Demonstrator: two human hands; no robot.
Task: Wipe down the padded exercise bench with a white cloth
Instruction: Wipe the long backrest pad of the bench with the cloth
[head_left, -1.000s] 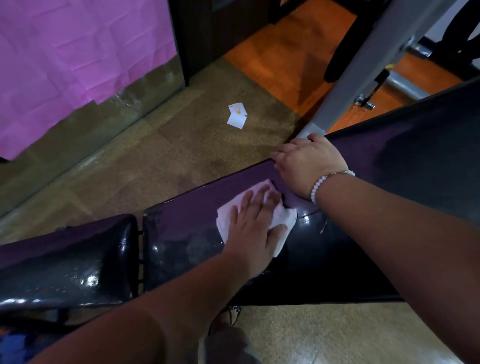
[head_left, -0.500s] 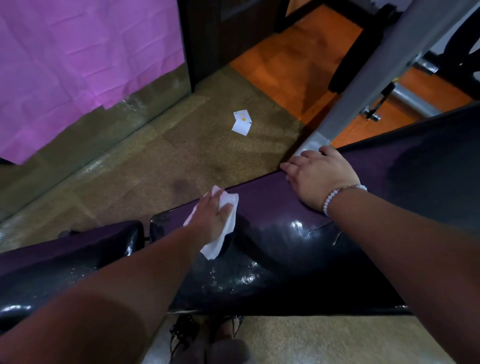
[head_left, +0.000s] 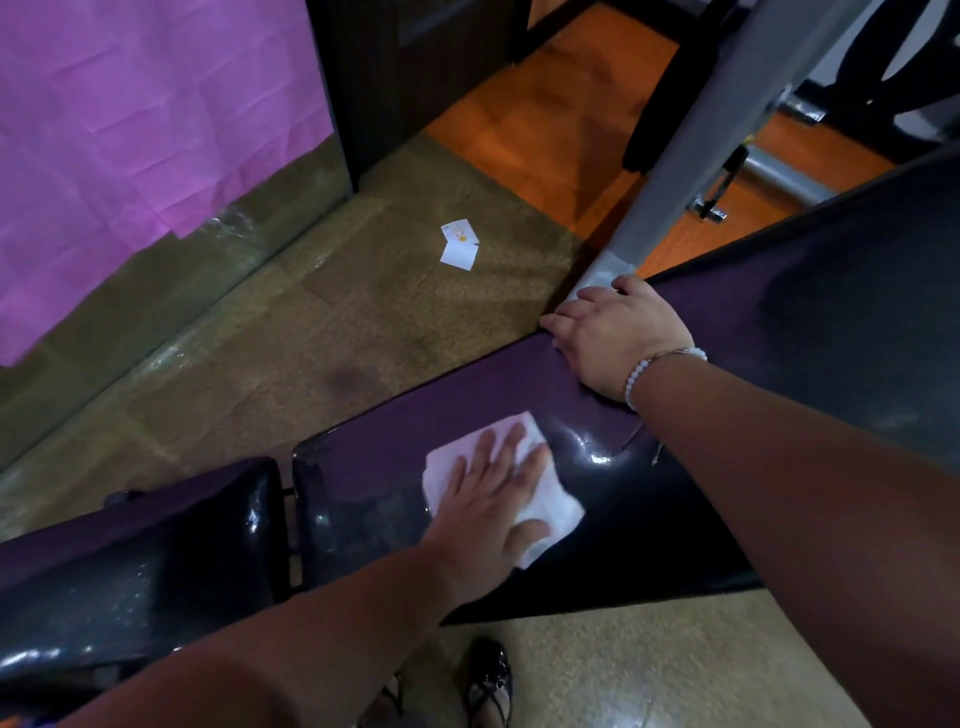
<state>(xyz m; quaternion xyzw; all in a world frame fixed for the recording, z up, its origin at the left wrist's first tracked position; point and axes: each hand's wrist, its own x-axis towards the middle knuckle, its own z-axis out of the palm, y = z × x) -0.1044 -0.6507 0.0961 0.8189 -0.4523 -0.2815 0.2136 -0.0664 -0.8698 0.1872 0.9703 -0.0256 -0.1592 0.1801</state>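
Note:
The padded bench (head_left: 675, 519) is dark purple and glossy, running from lower left up to the right. Its back pad is wet and shiny near the middle. A separate seat pad (head_left: 130, 571) lies at the lower left, across a narrow gap. My left hand (head_left: 488, 499) lies flat, fingers spread, pressing the white cloth (head_left: 550, 509) onto the back pad. My right hand (head_left: 613, 332), with a bead bracelet on the wrist, grips the far edge of the pad where it bends upward.
A grey metal frame post (head_left: 696, 135) rises behind the bench's far edge. White paper scraps (head_left: 460, 244) lie on the brown floor. A pink sheet (head_left: 130, 130) covers the wall at left. A black sandal (head_left: 488, 680) shows below the bench.
My left hand slid the cloth from the far edge of the pad back toward the middle and right. My right hand stayed on the far edge.

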